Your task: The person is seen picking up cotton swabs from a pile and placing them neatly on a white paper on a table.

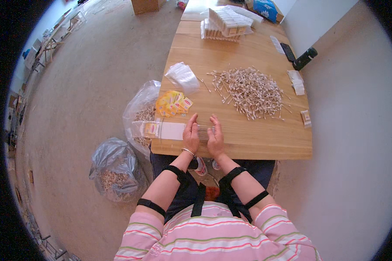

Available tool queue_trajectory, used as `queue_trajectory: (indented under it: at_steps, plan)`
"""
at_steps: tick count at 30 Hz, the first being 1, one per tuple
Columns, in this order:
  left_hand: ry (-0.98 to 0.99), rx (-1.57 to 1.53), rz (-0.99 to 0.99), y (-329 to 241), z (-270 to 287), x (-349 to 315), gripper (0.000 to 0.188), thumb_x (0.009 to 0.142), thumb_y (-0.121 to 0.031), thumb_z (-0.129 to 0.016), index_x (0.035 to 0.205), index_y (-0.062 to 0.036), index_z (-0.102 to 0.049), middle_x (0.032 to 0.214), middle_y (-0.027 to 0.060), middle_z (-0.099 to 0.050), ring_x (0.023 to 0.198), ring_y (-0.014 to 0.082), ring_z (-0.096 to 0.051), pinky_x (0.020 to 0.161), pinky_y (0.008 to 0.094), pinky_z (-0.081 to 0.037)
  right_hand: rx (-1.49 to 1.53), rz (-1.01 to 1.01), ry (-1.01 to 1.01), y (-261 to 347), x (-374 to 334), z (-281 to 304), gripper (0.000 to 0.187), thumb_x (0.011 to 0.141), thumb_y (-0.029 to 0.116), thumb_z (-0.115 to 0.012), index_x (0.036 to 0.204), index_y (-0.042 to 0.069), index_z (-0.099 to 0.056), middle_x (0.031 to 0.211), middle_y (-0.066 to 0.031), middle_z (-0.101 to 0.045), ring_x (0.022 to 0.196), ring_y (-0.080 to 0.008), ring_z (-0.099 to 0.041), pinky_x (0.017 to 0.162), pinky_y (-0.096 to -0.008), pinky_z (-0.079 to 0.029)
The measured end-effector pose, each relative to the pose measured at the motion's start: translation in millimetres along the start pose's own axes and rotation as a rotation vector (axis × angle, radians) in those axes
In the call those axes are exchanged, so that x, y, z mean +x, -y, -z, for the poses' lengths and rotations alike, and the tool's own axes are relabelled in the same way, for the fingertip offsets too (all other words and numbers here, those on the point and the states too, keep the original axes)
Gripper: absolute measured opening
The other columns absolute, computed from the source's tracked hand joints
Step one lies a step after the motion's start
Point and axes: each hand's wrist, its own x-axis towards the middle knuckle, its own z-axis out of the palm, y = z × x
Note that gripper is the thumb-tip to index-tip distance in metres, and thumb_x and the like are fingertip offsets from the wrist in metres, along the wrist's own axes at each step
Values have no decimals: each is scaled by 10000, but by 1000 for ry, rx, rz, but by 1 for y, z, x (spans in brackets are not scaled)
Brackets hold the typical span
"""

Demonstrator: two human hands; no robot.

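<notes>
A row of cotton swabs point(204, 133) lies side by side near the table's front edge. My left hand point(190, 135) and my right hand point(215, 138) press in on its two ends, fingers straight and held together, hiding the tips. Just left of my left hand is a blank white card point(172, 131). Beyond it, at the table's left edge, sits a filled clear packet of swabs point(150, 129) with a printed label. A big heap of loose cotton swabs point(255, 93) spreads farther back on the right.
Yellow printed cards point(173, 103) and clear plastic bags point(182, 77) lie at the left. Filled packs point(231, 21) are stacked at the far end. A dark bottle point(305, 58) and phone point(288, 51) stand by the wall. Swab-filled sacks point(115, 169) rest on the floor.
</notes>
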Motion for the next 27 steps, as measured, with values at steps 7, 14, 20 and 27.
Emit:
queue_trajectory:
  at_steps: [7, 14, 20, 27]
  plan:
    - [-26, -51, 0, -4, -4, -1, 390, 966, -179, -397, 1296, 24, -448, 1301, 154, -493, 1216, 230, -456, 1031, 322, -332, -525, 164, -16, -15, 44, 22, 332, 823, 71, -514, 1149, 8, -530, 1197, -171, -524, 1167, -351, -445, 992, -425, -343]
    - [-18, -58, 10, -2, -2, -5, 411, 974, -213, -407, 1301, 34, -436, 1323, 144, -467, 1240, 228, -426, 1049, 333, -315, -849, 180, 74, 4, 125, 19, 269, 812, 187, -606, 1044, 52, -608, 987, -133, -586, 991, -298, -516, 900, -397, -406]
    - [-49, -104, 3, 3, -1, -7, 378, 965, -164, -400, 1305, -10, -457, 1281, 146, -513, 1205, 213, -465, 1007, 303, -344, -1061, 104, 160, 2, 151, -12, 299, 801, 232, -606, 1053, 71, -618, 1001, -107, -599, 1005, -289, -520, 904, -375, -416]
    - [-62, -99, 27, -11, -7, -5, 383, 962, -167, -404, 1304, -2, -457, 1267, 143, -521, 1182, 215, -482, 996, 298, -349, -1134, 203, 98, -29, 140, 11, 177, 796, 124, -525, 942, 72, -609, 1015, -119, -569, 994, -296, -530, 830, -403, -461]
